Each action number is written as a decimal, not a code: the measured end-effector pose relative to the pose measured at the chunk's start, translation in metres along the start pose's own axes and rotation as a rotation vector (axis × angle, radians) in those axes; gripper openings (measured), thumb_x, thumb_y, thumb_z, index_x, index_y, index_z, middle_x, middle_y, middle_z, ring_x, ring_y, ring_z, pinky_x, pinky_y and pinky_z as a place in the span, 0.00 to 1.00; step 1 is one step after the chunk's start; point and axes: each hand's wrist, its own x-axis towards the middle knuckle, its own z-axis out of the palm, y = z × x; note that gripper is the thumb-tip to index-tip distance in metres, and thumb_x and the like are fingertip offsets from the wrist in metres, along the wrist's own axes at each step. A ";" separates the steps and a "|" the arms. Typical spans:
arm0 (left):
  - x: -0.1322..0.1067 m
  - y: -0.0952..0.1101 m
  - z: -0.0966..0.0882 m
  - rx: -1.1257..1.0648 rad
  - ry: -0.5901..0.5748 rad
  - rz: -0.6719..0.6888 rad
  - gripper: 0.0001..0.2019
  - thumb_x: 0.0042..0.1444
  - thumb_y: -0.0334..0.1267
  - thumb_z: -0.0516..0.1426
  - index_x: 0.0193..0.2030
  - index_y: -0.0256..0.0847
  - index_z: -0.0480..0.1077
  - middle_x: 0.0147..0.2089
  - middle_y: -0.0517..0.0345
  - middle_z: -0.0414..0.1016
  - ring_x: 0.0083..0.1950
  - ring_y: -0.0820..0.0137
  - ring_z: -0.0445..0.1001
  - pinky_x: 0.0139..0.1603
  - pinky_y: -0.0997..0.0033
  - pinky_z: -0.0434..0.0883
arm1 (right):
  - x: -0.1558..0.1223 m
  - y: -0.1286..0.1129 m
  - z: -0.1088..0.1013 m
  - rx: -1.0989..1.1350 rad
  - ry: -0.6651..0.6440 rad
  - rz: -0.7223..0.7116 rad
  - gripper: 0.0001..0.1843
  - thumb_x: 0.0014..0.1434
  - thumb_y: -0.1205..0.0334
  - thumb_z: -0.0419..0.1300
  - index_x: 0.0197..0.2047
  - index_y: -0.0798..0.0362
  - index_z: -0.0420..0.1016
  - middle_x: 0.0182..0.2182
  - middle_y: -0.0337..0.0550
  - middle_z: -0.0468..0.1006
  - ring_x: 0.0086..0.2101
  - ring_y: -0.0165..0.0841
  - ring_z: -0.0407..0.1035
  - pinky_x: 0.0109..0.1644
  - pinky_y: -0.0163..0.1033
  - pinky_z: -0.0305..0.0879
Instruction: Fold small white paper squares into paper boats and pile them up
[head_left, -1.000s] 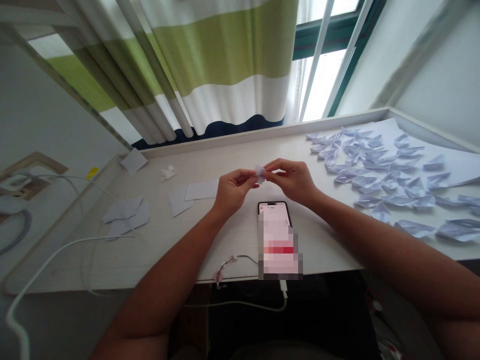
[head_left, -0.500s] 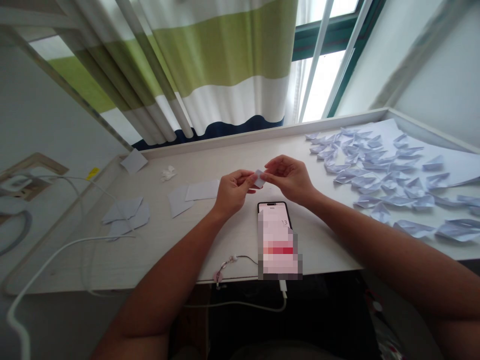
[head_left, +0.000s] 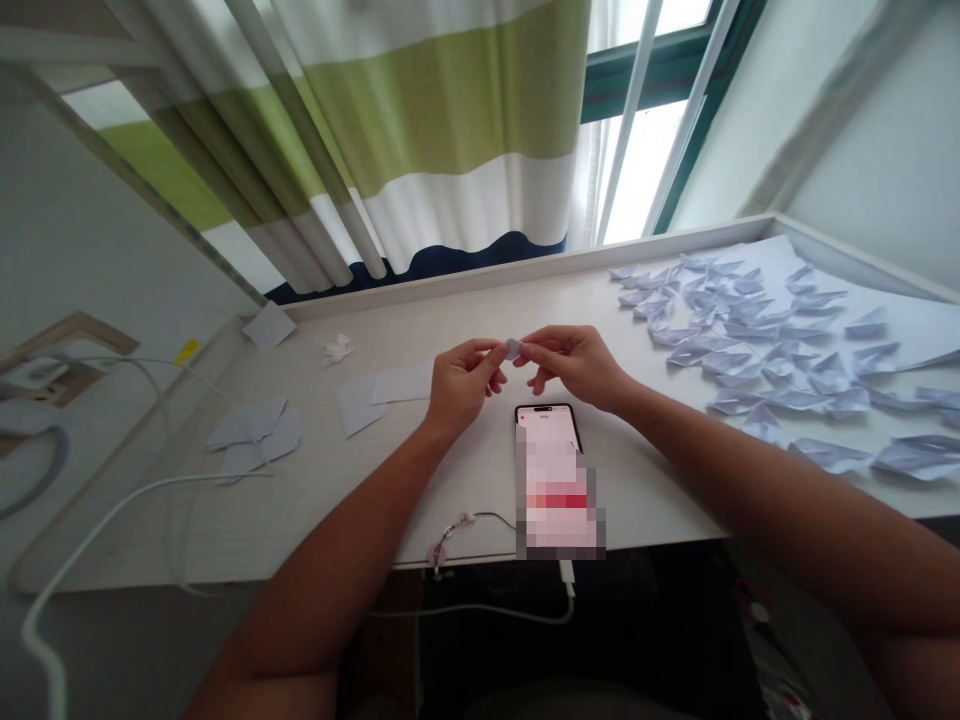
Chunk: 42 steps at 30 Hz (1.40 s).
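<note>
A small folded piece of white paper (head_left: 513, 349) is pinched between my two hands, above the desk and just beyond the phone. My left hand (head_left: 466, 382) grips its left side between thumb and fingers. On the other side, my right hand (head_left: 574, 362) pinches the paper with thumb and forefinger, its remaining fingers curled loosely below. The phone (head_left: 559, 480) lies face up under the hands, part of its screen blurred into blocks. To the right, many small folded paper boats (head_left: 757, 330) are spread over the desk and a large white sheet.
Flat paper pieces lie left of my hands (head_left: 401, 384) and farther left (head_left: 259, 435). A crumpled scrap (head_left: 337, 348) sits behind them. White cables (head_left: 142, 490) cross the desk's left side; a charging cable (head_left: 568, 580) hangs from the phone. A raised rim (head_left: 450, 285) borders the desk (head_left: 345, 520).
My right hand has tilted and come down slightly, its fingers now lower. The folded paper has turned and moved a little up and to the left, showing less of its face.
</note>
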 end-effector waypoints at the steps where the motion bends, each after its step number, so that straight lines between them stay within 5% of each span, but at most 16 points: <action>1: -0.001 0.002 0.001 -0.028 -0.014 -0.013 0.18 0.58 0.54 0.72 0.41 0.39 0.85 0.28 0.57 0.83 0.26 0.71 0.77 0.25 0.72 0.71 | 0.000 -0.001 0.000 0.030 0.000 0.005 0.27 0.58 0.37 0.77 0.43 0.53 0.87 0.36 0.45 0.88 0.26 0.31 0.80 0.34 0.42 0.83; 9: 0.002 -0.003 0.002 -0.112 -0.053 -0.045 0.24 0.51 0.50 0.77 0.49 0.38 0.82 0.34 0.53 0.87 0.35 0.64 0.86 0.34 0.68 0.80 | 0.004 0.006 -0.001 0.075 0.028 0.002 0.26 0.54 0.43 0.81 0.44 0.54 0.85 0.33 0.43 0.87 0.32 0.35 0.83 0.39 0.44 0.85; 19: 0.002 0.000 -0.002 -0.137 -0.127 -0.102 0.24 0.50 0.54 0.77 0.46 0.39 0.85 0.32 0.54 0.87 0.33 0.63 0.87 0.41 0.60 0.85 | 0.002 0.002 -0.001 0.028 0.014 -0.053 0.22 0.57 0.42 0.79 0.38 0.54 0.85 0.30 0.42 0.85 0.30 0.34 0.82 0.38 0.43 0.84; 28: 0.002 0.003 -0.002 -0.207 -0.103 -0.125 0.24 0.47 0.52 0.79 0.44 0.40 0.84 0.32 0.56 0.87 0.33 0.64 0.87 0.41 0.61 0.85 | 0.002 0.001 -0.004 0.064 -0.061 -0.042 0.23 0.59 0.41 0.78 0.42 0.53 0.85 0.29 0.42 0.85 0.28 0.33 0.81 0.35 0.42 0.83; 42: 0.002 0.009 -0.006 -0.347 -0.185 -0.280 0.08 0.49 0.38 0.73 0.35 0.39 0.85 0.36 0.52 0.88 0.38 0.66 0.87 0.53 0.58 0.85 | 0.000 -0.006 -0.005 0.096 -0.068 -0.019 0.05 0.59 0.59 0.75 0.37 0.51 0.88 0.28 0.40 0.85 0.32 0.34 0.81 0.44 0.45 0.83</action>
